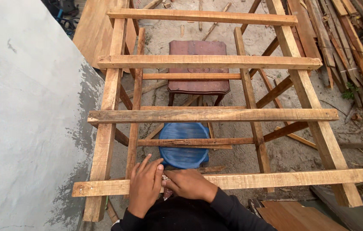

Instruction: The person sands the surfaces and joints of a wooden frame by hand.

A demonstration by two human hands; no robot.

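Wall [23, 107], grey, fills left side. Frame [314, 107] of rough planks spans centre: two long rails, five cross slats on top. Timber pile [348, 38] lies at upper right on sandy ground. Brown table [197, 49] stands under frame, blue tub [184, 147] nearer. Left hand [145, 186] rests flat on nearest slat [284, 179], fingers spread. Right hand [188, 184] touches left, curled over small object, hidden, at slat's edge; grip cannot be told.
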